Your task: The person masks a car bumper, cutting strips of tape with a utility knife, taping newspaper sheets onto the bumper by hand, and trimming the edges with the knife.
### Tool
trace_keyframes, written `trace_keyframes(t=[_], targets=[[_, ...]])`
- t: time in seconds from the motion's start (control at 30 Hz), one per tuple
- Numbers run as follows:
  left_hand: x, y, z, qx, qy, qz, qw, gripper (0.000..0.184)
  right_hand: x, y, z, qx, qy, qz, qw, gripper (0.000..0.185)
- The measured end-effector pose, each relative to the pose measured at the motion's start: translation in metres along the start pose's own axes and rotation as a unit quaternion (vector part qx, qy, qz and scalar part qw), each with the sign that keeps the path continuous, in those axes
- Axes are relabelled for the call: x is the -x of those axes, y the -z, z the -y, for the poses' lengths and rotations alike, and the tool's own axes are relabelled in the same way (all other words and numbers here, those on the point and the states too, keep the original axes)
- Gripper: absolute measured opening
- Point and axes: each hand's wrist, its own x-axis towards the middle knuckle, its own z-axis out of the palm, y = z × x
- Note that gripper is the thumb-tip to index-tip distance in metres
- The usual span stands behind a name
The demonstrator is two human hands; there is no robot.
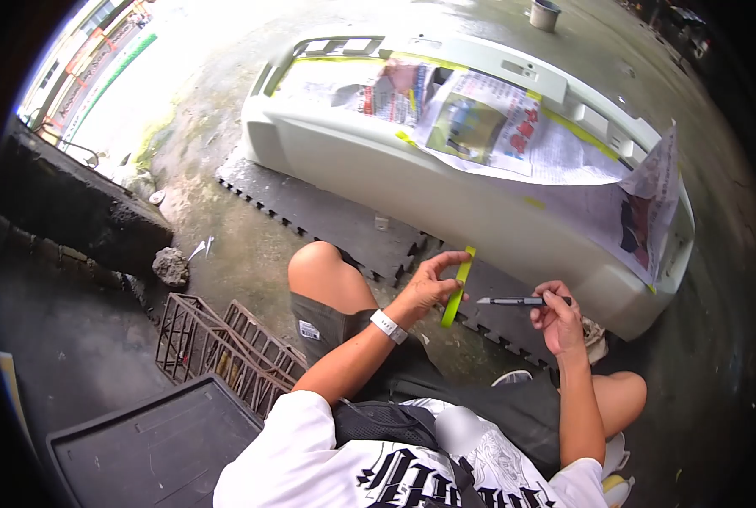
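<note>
My left hand [433, 282] pinches a short strip of yellow-green masking tape [457, 292], held upright between thumb and fingers. To its right, my right hand [557, 313] grips a dark utility knife [518, 301], its blade pointing left toward the tape without touching it. Just beyond both hands lies a large pale car bumper [378, 173]. Newspaper sheets [480, 127] cover its upper opening, fixed along the edges with the same bright tape [581, 135]. At the right end one newspaper corner [653, 195] sticks up loosely.
Grey interlocking foam mats [336, 216] lie under the bumper. At lower left stand a rusty metal rack [217, 339] and a black plastic lid [154, 444]. A low dark wall [82, 186] runs along the left, and a bucket [545, 15] stands at the back.
</note>
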Motion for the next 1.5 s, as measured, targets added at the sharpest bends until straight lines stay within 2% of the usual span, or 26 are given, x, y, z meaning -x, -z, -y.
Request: trace_keyframes(t=[0.1,0.27,0.33,0.37,0.4,0.47,0.5,0.6,0.73,0.8,0.83,0.93,1.07,1.13,1.33,1.5], targets=[[0.001,0.001,-0.001,-0.011,0.007,0.015,1.000,0.062,-0.006,0.009,-0.011,-0.079,-0.006,0.032,0.996,0.009],[0.001,0.003,-0.009,-0.027,0.016,0.033,0.999,0.062,-0.002,0.000,-0.017,-0.048,-0.002,0.040,0.998,0.012],[0.001,0.002,-0.011,0.001,0.016,0.024,1.000,0.063,0.006,-0.011,-0.014,-0.029,-0.028,0.040,0.998,0.013],[0.001,0.002,-0.013,-0.002,0.019,0.021,1.000,0.063,0.006,-0.012,-0.018,-0.036,-0.030,0.063,0.997,0.021],[-0.001,0.006,-0.007,0.005,0.002,0.029,1.000,0.062,0.012,-0.014,-0.018,-0.036,-0.032,0.057,0.997,0.021],[-0.002,0.007,-0.008,-0.005,0.018,0.033,0.999,0.063,0.011,-0.024,-0.018,-0.005,-0.054,0.135,0.989,0.033],[-0.002,0.007,-0.009,-0.015,0.018,0.038,0.999,0.063,0.011,-0.025,-0.023,0.023,-0.052,0.145,0.988,0.045],[-0.004,0.008,-0.004,-0.030,0.013,0.055,0.998,0.063,0.010,-0.023,-0.033,0.076,-0.099,0.162,0.979,0.051],[0.001,0.002,-0.007,-0.020,0.033,0.073,0.997,0.063,0.008,-0.023,-0.038,0.097,-0.114,0.166,0.975,0.042],[0.001,0.004,-0.008,-0.025,0.031,0.090,0.995,0.063,0.004,-0.018,-0.048,0.131,-0.098,0.162,0.973,0.036],[0.000,0.006,-0.006,-0.019,0.031,0.095,0.995,0.063,0.003,-0.016,-0.051,0.234,-0.029,0.164,0.958,0.034],[-0.003,0.007,0.000,-0.009,0.021,0.092,0.995,0.063,0.001,-0.017,-0.052,0.494,0.182,0.121,0.842,0.030],[0.001,-0.002,-0.010,-0.049,0.026,0.062,0.997,0.063,-0.001,-0.020,-0.048,0.559,0.296,0.089,0.769,0.027],[0.000,0.001,-0.007,-0.038,0.033,0.077,0.996,0.061,-0.004,-0.015,-0.051,0.591,0.328,0.066,0.734,0.022],[0.000,-0.006,-0.008,-0.050,0.021,0.095,0.994,0.059,-0.008,-0.010,-0.055,0.638,0.334,0.055,0.692,0.020],[0.001,-0.008,-0.011,-0.037,0.031,0.099,0.994,0.061,-0.009,-0.011,-0.056,0.658,0.319,0.054,0.680,0.019]])
